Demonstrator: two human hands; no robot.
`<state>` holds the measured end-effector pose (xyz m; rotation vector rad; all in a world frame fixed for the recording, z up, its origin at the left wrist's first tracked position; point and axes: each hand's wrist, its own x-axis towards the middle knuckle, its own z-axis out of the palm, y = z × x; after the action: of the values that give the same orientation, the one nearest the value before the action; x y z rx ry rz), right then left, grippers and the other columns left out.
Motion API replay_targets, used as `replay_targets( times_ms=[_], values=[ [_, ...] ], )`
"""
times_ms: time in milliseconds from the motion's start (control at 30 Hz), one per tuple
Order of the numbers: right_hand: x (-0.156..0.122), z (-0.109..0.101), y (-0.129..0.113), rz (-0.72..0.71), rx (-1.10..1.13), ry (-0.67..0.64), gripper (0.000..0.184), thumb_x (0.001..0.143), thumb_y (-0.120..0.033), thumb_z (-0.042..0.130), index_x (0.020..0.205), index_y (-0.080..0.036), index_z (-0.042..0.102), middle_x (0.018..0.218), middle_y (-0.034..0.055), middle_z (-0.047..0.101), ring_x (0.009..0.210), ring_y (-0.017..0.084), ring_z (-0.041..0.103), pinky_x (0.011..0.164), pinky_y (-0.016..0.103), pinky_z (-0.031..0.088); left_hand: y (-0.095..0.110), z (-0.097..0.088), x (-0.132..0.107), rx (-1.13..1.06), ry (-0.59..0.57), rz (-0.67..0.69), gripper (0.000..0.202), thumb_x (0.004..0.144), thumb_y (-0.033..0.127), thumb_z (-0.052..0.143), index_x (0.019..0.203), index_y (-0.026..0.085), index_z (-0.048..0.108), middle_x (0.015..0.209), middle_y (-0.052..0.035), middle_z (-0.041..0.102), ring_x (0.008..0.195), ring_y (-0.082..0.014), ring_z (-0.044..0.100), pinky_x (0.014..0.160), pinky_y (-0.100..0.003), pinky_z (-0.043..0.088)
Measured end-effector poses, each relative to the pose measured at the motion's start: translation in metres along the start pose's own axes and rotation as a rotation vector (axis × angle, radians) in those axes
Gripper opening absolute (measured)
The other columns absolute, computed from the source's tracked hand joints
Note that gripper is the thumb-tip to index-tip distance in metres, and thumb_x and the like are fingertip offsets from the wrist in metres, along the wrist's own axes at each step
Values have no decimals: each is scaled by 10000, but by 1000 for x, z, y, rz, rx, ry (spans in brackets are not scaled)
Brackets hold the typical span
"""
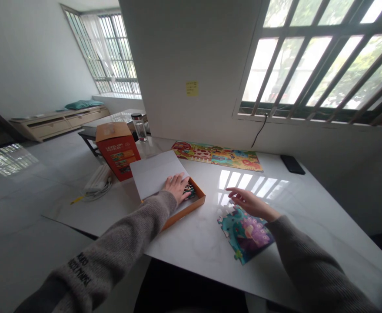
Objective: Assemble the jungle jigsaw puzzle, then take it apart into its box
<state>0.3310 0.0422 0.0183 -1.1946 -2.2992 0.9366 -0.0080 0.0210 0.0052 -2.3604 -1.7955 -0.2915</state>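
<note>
My left hand reaches over an orange box, its fingers spread across loose puzzle pieces inside. A white lid or board leans over the left part of the box. My right hand hovers with fingers stretched out above the upper edge of a partly joined jigsaw puzzle. That puzzle shows teal and purple shapes, and its left and upper edges have exposed tabs. Nothing can be seen between the fingers of my right hand.
A long, colourful joined puzzle lies along the wall. A red puzzle carton stands at the left, near a glass bottle and a white power strip with its cable. A black phone lies at the back right of the marble-patterned table.
</note>
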Motion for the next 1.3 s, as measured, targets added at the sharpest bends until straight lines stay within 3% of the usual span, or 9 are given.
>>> replay_targets(
  times_ms=[200, 400, 567, 667, 833, 933, 1033, 1167, 1300],
  values=[
    [-4, -15, 20, -16, -289, 74, 356, 936, -186, 437, 1230, -142, 632, 1047, 137, 709, 830, 216, 632, 815, 397, 531, 1, 13, 0, -7, -48, -18, 663, 917, 415, 503, 1511, 171, 338, 1585, -171, 317, 1447, -311, 277, 1181, -487, 176],
    [-16, 17, 38, -172, -525, 179, 446, 833, -2, 421, 1169, -166, 664, 1161, 131, 661, 1131, 262, 545, 1000, 439, 437, 1, 10, 3, -68, -43, -37, 741, 897, 438, 526, 1539, 166, 275, 1595, -164, 310, 1463, -306, 270, 1201, -480, 156],
    [-19, 39, 48, -199, -536, 257, 487, 810, 28, 404, 1188, -182, 629, 1177, 111, 624, 1124, 244, 536, 1028, 417, 410, -7, -15, 5, -78, -80, 10, 838, 827, 437, 631, 1530, 135, 291, 1543, -182, 378, 1417, -328, 339, 1179, -476, 225],
    [-18, 39, 52, -210, -532, 271, 461, 841, 8, 397, 1187, -195, 625, 1163, 104, 621, 1104, 243, 540, 1012, 408, 414, -7, -42, -1, -65, -60, -1, 746, 816, 395, 652, 1469, 137, 400, 1498, -186, 428, 1373, -343, 382, 1142, -496, 278],
    [-15, 39, 55, -214, -544, 273, 473, 829, -3, 418, 1210, -206, 609, 1154, 97, 607, 1122, 260, 512, 1018, 416, 417, 50, -73, -32, -265, 19, 133, 445, 902, 354, 541, 1302, 160, 557, 1228, -130, 628, 1142, -293, 546, 978, -425, 420],
    [-16, 41, 50, -200, -549, 280, 427, 848, -23, 424, 1194, -199, 602, 1132, 104, 585, 1100, 267, 493, 1006, 417, 432, 104, -57, -48, -384, -94, 257, 406, 916, 384, 537, 1270, 187, 575, 1112, -91, 663, 1012, -258, 590, 884, -381, 450],
    [-17, 43, 41, -160, -562, 324, 315, 863, -41, 430, 1078, -186, 608, 1092, 113, 562, 1058, 270, 486, 976, 418, 443, 142, -22, -50, -340, -159, 187, 468, 870, 464, 607, 1219, 151, 585, 1094, -126, 637, 1047, -302, 564, 865, -397, 442],
    [-16, 45, 37, -109, -559, 383, 220, 853, -57, 460, 995, -187, 568, 1048, 109, 553, 1000, 265, 493, 927, 413, 452, 160, 14, -43, -354, -133, 115, 400, 817, 510, 659, 1013, 165, 606, 1060, -112, 601, 1038, -306, 528, 876, -422, 415],
    [-14, 44, 42, -112, -560, 370, 251, 853, -54, 455, 1025, -193, 574, 1020, 98, 564, 984, 262, 503, 912, 413, 448, 162, 25, -44, -415, -88, 98, 355, 828, 447, 659, 1049, 182, 577, 1084, -92, 579, 1044, -281, 503, 893, -415, 389]
  ],
)
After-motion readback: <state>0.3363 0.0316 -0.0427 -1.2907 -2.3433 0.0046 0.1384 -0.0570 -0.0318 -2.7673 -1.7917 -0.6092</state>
